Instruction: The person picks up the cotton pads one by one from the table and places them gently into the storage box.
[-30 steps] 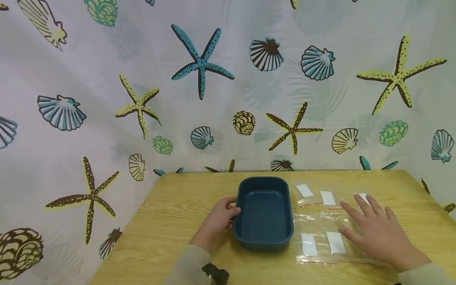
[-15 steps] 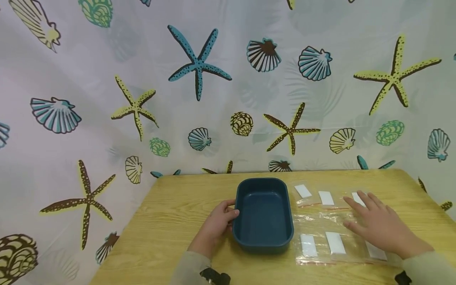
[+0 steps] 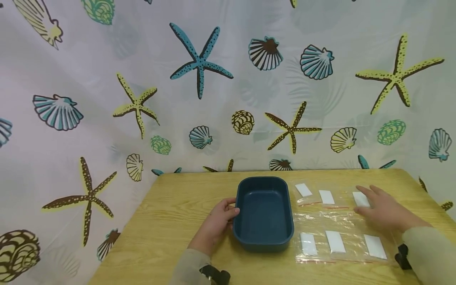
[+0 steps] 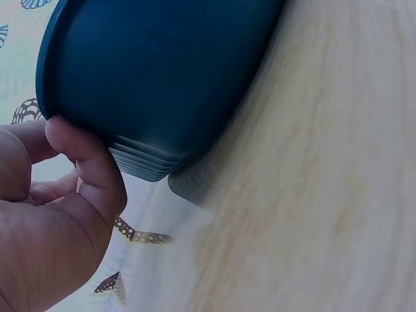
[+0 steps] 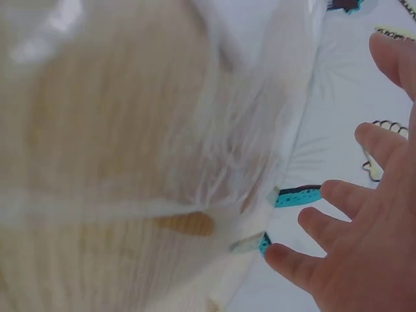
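Note:
A dark blue rectangular plastic bin (image 3: 263,215) stands upright on the table, with nothing inside. My left hand (image 3: 219,219) holds its left side, thumb at the rim; in the left wrist view the hand (image 4: 65,221) has its thumb against the bin's wall (image 4: 162,71). Right of the bin, several clear zip bags lie flat in two rows, each with a white rectangular piece. My right hand (image 3: 382,208), fingers spread, is above the back-right bag, near its white piece (image 3: 361,199). The right wrist view shows that hand (image 5: 370,227) with nothing in it, beside clear plastic film (image 5: 214,149).
The wooden table (image 3: 171,221) ends at the back against a white curtain (image 3: 221,87) printed with starfish and shells. Other bagged white pieces lie at the back, such as one piece (image 3: 326,197), and in front, such as another piece (image 3: 375,246).
My right hand has moved to the right, away from the bags' middle, uncovering the front-right and back-right white pieces. My left hand and the bin have stayed in place.

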Action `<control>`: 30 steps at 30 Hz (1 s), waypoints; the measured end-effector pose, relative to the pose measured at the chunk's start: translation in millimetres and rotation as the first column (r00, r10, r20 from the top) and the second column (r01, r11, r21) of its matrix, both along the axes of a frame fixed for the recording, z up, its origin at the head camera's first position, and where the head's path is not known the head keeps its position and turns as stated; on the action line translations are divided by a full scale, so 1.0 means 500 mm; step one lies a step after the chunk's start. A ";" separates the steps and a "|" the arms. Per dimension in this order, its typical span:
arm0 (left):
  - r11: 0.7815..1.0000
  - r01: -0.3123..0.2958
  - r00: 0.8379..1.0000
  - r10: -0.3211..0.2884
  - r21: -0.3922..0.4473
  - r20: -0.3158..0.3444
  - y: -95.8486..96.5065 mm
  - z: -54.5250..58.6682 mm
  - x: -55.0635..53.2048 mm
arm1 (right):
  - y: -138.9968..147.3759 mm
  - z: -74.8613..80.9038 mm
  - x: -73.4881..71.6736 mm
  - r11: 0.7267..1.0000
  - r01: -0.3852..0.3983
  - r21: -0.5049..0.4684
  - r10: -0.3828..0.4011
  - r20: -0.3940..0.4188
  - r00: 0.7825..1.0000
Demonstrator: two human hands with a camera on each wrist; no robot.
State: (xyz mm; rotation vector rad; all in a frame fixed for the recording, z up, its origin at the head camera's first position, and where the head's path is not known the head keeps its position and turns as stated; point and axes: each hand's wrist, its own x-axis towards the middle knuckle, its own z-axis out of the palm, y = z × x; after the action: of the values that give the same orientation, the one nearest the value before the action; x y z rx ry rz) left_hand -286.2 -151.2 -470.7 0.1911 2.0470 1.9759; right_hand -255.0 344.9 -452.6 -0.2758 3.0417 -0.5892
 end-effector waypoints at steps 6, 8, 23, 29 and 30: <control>1.000 -0.003 1.000 0.003 0.020 0.008 0.000 -0.007 -0.003 | 0.027 -0.010 -0.024 1.000 0.018 0.021 -0.019 0.057 0.998; 1.000 0.000 1.000 0.000 0.027 0.009 -0.001 -0.009 -0.002 | 0.034 -0.015 -0.029 0.999 0.019 0.031 -0.021 0.060 0.998; 0.999 -0.001 1.000 0.000 0.038 0.005 -0.007 0.001 0.004 | 0.050 -0.015 -0.066 0.996 0.031 0.078 -0.039 0.104 0.994; 1.000 0.006 1.000 -0.005 0.027 -0.004 -0.008 0.000 0.008 | 0.053 -0.023 -0.079 0.995 0.020 0.097 -0.033 0.135 0.990; 1.000 0.006 1.000 -0.006 0.027 -0.004 -0.008 0.000 0.009 | 0.054 -0.025 -0.079 0.995 0.019 0.095 -0.033 0.145 0.989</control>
State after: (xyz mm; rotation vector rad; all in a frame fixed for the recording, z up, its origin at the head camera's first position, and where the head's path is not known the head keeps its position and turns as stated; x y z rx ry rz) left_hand -282.0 -155.4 -470.9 0.2070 2.0206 2.0022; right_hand -294.4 372.0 -465.2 -0.1815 2.9241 -0.4450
